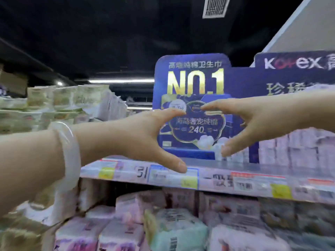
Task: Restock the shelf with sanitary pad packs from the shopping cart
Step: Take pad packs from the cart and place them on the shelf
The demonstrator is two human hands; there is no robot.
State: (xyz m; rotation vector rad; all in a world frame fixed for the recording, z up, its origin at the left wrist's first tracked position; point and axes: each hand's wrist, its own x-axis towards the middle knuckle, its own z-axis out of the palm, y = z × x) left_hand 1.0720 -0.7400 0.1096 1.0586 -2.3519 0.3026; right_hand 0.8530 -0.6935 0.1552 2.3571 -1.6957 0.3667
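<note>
Both hands raised toward the top shelf, frame blurred by motion. Left hand (145,134) spread wide, thumb down near the shelf edge (226,171), fingers up; it holds nothing. Right hand (253,120) likewise spread, thumb low, fingers pointing left, holding nothing. The 2 hands face each other on either side of a dark blue pack (195,127) that stands upright on the top shelf, printed with "240" and gold lettering; whether either hand touches it, cannot tell. A clear bangle (68,153) sits on the left wrist. Above the blue pack rises a blue display card (192,78) reading "NO.1", with a Kotex header sign (293,62) to its right. White pad packs (293,147) are stacked on the top shelf right of the blue pack. Price tags (172,176) line the shelf edge. Below, pink and pale green pad packs (163,225) fill the lower shelf. Green-and-white packs (59,100) are piled far left. Shopping cart out of view.
</note>
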